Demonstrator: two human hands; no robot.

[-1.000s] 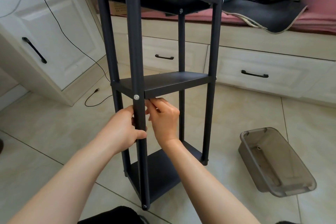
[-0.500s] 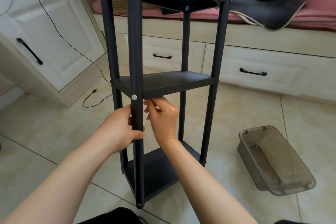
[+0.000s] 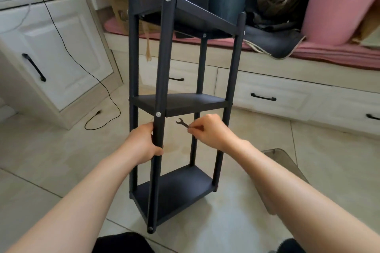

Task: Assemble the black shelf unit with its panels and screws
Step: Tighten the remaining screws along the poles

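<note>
Both hands busy: left hand (image 3: 144,146) grips post (image 3: 162,80), right hand (image 3: 209,130) pinches wrench (image 3: 182,123).

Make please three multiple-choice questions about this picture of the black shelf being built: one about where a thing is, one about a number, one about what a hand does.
1. Where is the small wrench?
A. on the floor
B. in the right hand, just below the middle panel
C. on the top panel

2. How many panels does the shelf unit carry?
A. two
B. three
C. five

3. What does the left hand do?
A. grips the front post
B. lies flat on the floor
C. holds a screw

Answers:
1 B: the right hand pinches the wrench's handle below the middle panel.
2 B: top, middle and bottom panels show between the posts.
3 A: its fingers curl round the front post below the silver screw head.
</note>
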